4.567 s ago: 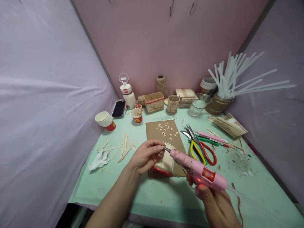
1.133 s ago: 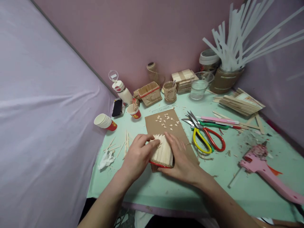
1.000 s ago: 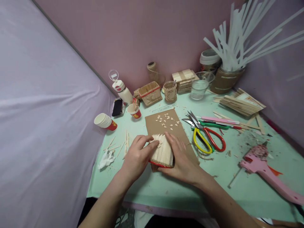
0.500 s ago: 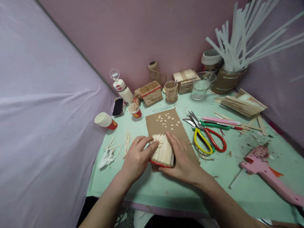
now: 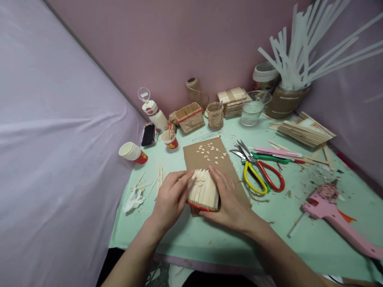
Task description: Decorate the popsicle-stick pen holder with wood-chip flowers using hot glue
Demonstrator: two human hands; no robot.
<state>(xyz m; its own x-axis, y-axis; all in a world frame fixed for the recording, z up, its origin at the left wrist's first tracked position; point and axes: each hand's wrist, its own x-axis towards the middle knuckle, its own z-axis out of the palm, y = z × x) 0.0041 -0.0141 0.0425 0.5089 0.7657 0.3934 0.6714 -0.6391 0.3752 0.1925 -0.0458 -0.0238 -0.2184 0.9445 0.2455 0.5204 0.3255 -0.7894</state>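
Between my hands is a small box faced with pale wooden craft sticks (image 5: 206,196), their tops cut to points, with a red strip along its near edge. Several petal-shaped wood chips (image 5: 200,182) lie on its face in a flower-like cluster. My right hand (image 5: 226,195) wraps round the right side, thumb beneath the near edge. My left hand (image 5: 172,195) is at the left side, its fingers bent against the box's upper left edge; some fingertips are hidden. Under the box is a brown cardboard sheet (image 5: 194,154), with loose petal-shaped chips (image 5: 213,149) scattered on it.
Scissors (image 5: 260,171) and a pink glue gun (image 5: 332,213) lie to the right. Paper cups (image 5: 134,152), wood slivers (image 5: 160,179) and a crumpled tissue (image 5: 133,200) are on the left. A cardboard basket (image 5: 190,119) and a bowl of water (image 5: 253,111) stand behind.
My left fingers have drawn back leftward from the chips on the box's face to its left edge, uncovering the cluster. My right hand keeps its hold.
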